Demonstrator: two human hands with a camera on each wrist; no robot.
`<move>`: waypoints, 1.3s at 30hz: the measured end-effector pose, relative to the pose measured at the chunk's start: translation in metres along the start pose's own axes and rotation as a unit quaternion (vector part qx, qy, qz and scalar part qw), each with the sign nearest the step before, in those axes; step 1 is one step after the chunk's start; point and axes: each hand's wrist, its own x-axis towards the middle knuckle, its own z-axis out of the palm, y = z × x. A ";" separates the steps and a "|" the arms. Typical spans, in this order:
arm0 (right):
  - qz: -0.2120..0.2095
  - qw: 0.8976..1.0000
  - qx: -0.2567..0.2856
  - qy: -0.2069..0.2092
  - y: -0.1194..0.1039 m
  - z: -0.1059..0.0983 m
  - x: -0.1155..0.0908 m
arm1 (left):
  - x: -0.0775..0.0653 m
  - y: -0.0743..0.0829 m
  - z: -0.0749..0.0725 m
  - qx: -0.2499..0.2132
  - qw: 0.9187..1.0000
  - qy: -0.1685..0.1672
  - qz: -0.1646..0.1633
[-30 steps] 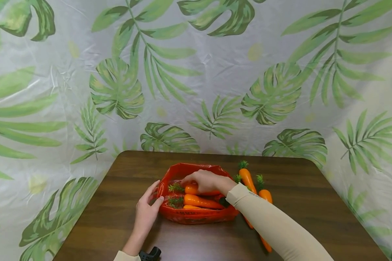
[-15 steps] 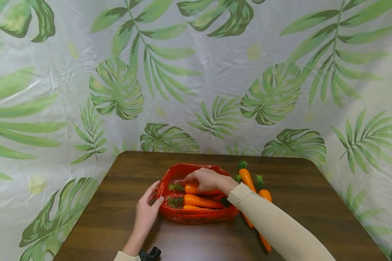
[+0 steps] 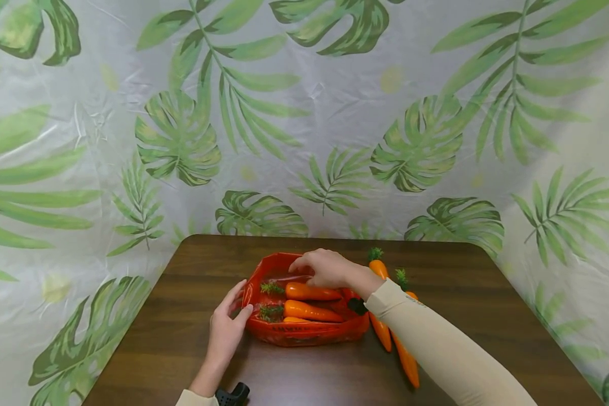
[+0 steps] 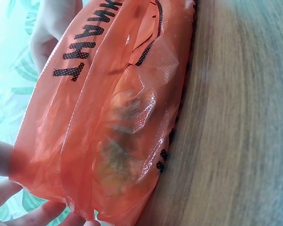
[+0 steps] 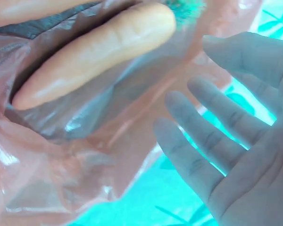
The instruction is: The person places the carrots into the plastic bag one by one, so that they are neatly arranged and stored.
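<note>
A red plastic bag [image 3: 309, 336] lies on the table with its mouth spread wide. Inside it, two orange carrots [image 3: 312, 311] with green tops lie side by side, and part of another shows at the near rim. My left hand [image 3: 226, 324] holds the bag's left end by the rim; in the left wrist view its fingertips [image 4: 42, 213] are right at the plastic edge. Over the far side of the opening is my right hand [image 3: 327, 269], fingers spread and holding nothing. The right wrist view shows its palm beside the far carrot [image 5: 99, 52].
Two more carrots [image 3: 405, 361] lie on the dark wooden table [image 3: 182, 316] right of the bag, partly covered by the right sleeve [image 3: 431, 332]. A leaf-patterned curtain [image 3: 335, 113] hangs behind the table's far edge.
My right hand has let go of the far carrot in the bag and moved up and slightly right. The left hand stays at the bag's left end.
</note>
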 end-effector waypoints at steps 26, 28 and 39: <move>0.039 0.987 0.027 0.151 -0.010 -0.041 -0.077 | 0.003 -0.001 -0.001 0.005 1.000 0.006 0.008; 0.049 0.986 0.031 0.155 -0.008 -0.041 -0.085 | 0.003 -0.001 0.000 0.007 1.000 0.007 0.008; 0.091 0.981 0.065 0.161 0.017 -0.033 -0.122 | 0.002 -0.004 0.000 0.012 1.000 0.014 0.005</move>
